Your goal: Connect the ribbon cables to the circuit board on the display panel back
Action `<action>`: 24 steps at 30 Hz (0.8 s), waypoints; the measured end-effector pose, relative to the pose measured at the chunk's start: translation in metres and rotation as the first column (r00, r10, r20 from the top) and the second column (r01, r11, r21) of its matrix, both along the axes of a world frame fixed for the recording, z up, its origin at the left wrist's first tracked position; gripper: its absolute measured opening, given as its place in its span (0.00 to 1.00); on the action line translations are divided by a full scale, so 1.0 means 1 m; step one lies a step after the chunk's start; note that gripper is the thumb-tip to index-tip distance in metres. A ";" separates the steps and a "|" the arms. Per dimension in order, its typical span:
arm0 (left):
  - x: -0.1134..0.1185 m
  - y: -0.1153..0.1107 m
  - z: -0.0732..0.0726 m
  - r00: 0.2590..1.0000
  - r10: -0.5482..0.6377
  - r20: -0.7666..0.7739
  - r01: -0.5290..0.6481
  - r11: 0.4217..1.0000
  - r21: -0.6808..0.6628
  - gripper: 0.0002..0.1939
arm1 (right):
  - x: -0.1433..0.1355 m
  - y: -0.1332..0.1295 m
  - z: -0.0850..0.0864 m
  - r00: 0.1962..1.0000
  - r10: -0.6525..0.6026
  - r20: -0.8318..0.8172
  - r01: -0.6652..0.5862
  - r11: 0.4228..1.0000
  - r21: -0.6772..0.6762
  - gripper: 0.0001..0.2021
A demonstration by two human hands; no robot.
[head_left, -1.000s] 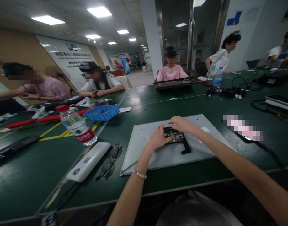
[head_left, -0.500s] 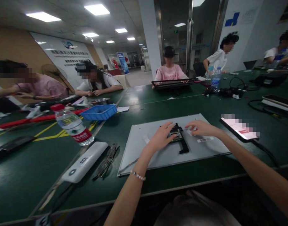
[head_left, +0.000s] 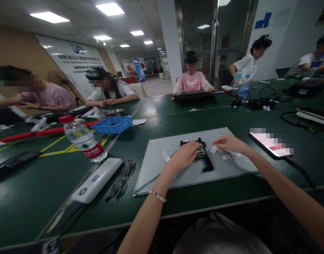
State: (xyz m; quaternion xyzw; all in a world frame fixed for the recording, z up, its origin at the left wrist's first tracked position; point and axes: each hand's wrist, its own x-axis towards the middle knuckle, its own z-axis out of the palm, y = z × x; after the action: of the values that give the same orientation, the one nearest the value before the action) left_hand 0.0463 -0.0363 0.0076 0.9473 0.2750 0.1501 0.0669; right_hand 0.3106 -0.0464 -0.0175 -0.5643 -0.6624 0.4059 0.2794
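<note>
A light grey flat panel (head_left: 156, 158) lies on the green table before me. On its middle rests a black bracket (head_left: 208, 164) with a small circuit board (head_left: 201, 151). My left hand (head_left: 184, 154) lies over the left part of the board and bracket, its fingers close together; what is under them is hidden. My right hand (head_left: 227, 143), right of the bracket, pinches a small whitish strip (head_left: 214, 149) just above the panel. A white label (head_left: 231, 156) sits on the panel below that hand.
Left of the panel are glasses (head_left: 122, 180), a white power bank (head_left: 97, 180), a water bottle (head_left: 85, 141) and a blue tray (head_left: 113, 125). A lit phone (head_left: 270, 146) with a cable lies right. Across the table a person (head_left: 192, 81) holds a black panel.
My left hand's fingers have come down and closed together over the board. The right hand has shifted slightly right, and the strip at its fingertips shows more clearly.
</note>
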 end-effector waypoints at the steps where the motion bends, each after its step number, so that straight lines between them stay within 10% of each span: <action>1: 0.000 -0.001 0.001 1.000 -0.004 -0.003 0.004 1.000 0.003 0.18 | -0.002 -0.001 0.001 0.999 -0.010 -0.047 0.010 1.000 -0.016 0.11; 9: 0.005 -0.003 0.001 1.000 0.019 -0.003 -0.019 0.998 0.064 0.18 | -0.024 -0.011 0.001 0.950 -0.059 -0.308 0.026 0.993 -0.111 0.07; 24: 0.009 -0.008 0.002 0.999 0.050 0.015 -0.051 0.993 0.105 0.19 | -0.028 -0.004 -0.013 0.958 -0.102 -0.268 0.072 0.990 -0.119 0.06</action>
State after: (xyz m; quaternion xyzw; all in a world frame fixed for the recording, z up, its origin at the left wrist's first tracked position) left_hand 0.0556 -0.0443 0.0096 0.9413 0.2903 0.1718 0.0145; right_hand 0.2829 -0.0502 -0.0302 -0.5458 -0.5690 0.5023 0.3550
